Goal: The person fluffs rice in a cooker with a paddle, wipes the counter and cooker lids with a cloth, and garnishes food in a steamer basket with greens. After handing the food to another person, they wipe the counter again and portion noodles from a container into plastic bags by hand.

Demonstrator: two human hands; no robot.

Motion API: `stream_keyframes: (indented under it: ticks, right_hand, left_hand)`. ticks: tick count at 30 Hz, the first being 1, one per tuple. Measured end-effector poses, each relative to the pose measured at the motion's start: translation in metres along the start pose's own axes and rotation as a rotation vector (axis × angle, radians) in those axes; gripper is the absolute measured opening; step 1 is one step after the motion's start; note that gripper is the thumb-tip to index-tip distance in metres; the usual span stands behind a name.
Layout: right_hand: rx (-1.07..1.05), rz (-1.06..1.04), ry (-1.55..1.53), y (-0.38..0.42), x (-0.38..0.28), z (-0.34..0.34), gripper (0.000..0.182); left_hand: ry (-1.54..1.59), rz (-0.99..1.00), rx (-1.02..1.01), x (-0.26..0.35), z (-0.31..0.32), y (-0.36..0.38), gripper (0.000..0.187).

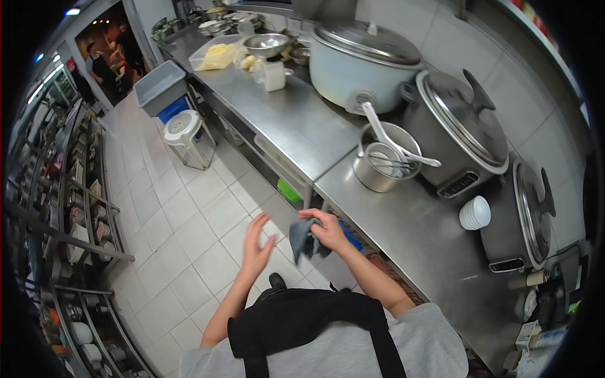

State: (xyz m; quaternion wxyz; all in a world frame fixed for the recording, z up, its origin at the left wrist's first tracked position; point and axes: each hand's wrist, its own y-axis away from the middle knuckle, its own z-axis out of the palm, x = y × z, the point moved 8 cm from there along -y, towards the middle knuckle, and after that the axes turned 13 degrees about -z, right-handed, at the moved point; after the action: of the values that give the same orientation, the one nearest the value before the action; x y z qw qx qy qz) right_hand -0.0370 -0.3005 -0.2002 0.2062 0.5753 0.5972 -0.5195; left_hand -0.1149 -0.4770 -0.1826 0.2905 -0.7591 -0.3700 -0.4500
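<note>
My right hand (325,230) grips a crumpled dark grey cloth (301,239), which hangs from the fingers above the tiled floor. To its left, my left hand (257,242) is raised with thumb and fingers apart and nothing in it. The two hands are a short way from each other, in front of the steel counter's edge. On the counter ahead of my right hand stands a steel pot (378,173). A white-handled utensil (381,129), a white spoon (428,161) and a smaller metal cup lie in or across it.
Large lidded cookers (359,69) line the steel counter (271,120) along the wall. A stack of small white bowls (474,213) stands by them. Across the tiled floor (183,233) are a white stool (184,129), a grey tub (161,88) and loaded racks (82,214). People (101,69) are in the far doorway.
</note>
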Motion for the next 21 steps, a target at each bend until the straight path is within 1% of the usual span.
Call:
stream_keyframes:
  ticks: [1, 2, 3, 5, 6, 7, 8, 9, 10, 11, 12, 13, 14, 15, 17, 18, 19, 20, 21]
  right_hand:
    - [0.03, 0.041, -0.155, -0.013, -0.013, 0.021, 0.04]
    - [0.03, -0.061, -0.132, -0.026, -0.023, 0.037, 0.032]
    - [0.022, -0.065, -0.132, -0.035, -0.026, 0.048, 0.032]
    - [0.278, 0.284, -0.645, -0.048, -0.001, 0.057, 0.025]
    - [0.323, 0.249, -0.612, -0.06, -0.002, 0.049, 0.021]
    - [0.322, 0.197, -0.504, -0.076, -0.01, 0.034, 0.022]
    - [0.399, 0.159, -0.448, -0.089, -0.021, 0.015, 0.019]
    - [0.492, 0.096, -0.332, -0.101, -0.009, -0.01, 0.021]
    - [0.536, 0.031, -0.061, -0.111, -0.004, -0.042, 0.019]
    - [0.578, -0.084, 0.22, -0.121, -0.009, -0.071, 0.019]
    - [0.611, -0.206, 0.501, -0.128, -0.017, -0.093, 0.019]
    - [0.548, -0.193, 0.618, -0.136, -0.011, -0.106, 0.022]
    - [0.415, -0.229, 0.984, -0.142, 0.0, -0.11, 0.037]
    - [0.309, -0.008, 1.139, -0.144, 0.02, -0.11, 0.055]
    - [0.076, 0.14, 1.183, -0.153, 0.076, -0.112, 0.066]
    - [0.076, 0.134, 1.181, -0.156, 0.101, -0.11, 0.066]
    - [0.035, 0.282, 1.192, -0.154, 0.138, -0.111, 0.068]
    - [-0.003, 0.43, 1.196, -0.159, 0.161, -0.114, 0.07]
    - [0.005, 0.431, 1.188, -0.169, 0.175, -0.118, 0.07]
  left_hand:
    - [-0.067, 0.132, -0.003, 0.025, -0.001, -0.01, 0.054]
    - [-0.067, 0.129, 0.006, 0.028, -0.003, -0.022, 0.054]
    - [-0.032, 0.164, -0.027, 0.033, -0.004, -0.031, 0.05]
    - [0.005, 0.202, -0.055, 0.029, -0.017, -0.041, 0.046]
    - [-0.046, 0.25, -0.044, 0.024, -0.024, -0.042, 0.042]
    - [-0.099, 0.296, -0.036, 0.016, -0.029, -0.041, 0.039]
    - [-0.168, 0.377, -0.051, 0.0, -0.034, -0.038, 0.034]
    - [-0.172, 0.378, -0.052, -0.013, -0.045, -0.032, 0.034]
    - [-0.161, 0.258, -0.119, -0.035, -0.051, -0.029, 0.032]
    - [-0.149, 0.138, -0.182, -0.057, -0.056, -0.024, 0.031]
    - [-0.132, 0.064, -0.154, -0.08, -0.07, -0.019, 0.031]
    - [-0.115, -0.012, -0.122, -0.103, -0.085, -0.014, 0.03]
    - [-0.112, -0.084, -0.066, -0.124, -0.103, -0.009, 0.031]
    - [-0.109, -0.155, -0.011, -0.145, -0.122, -0.005, 0.032]
    - [-0.114, -0.282, 0.151, -0.176, -0.161, 0.002, 0.034]
    - [-0.096, -0.341, 0.216, -0.191, -0.179, 0.005, 0.034]
    - [-0.077, -0.396, 0.279, -0.201, -0.192, 0.006, 0.035]
    - [-0.081, -0.39, 0.284, -0.2, -0.199, -0.001, 0.035]
    - [-0.047, -0.449, 0.335, -0.204, -0.212, -0.006, 0.035]
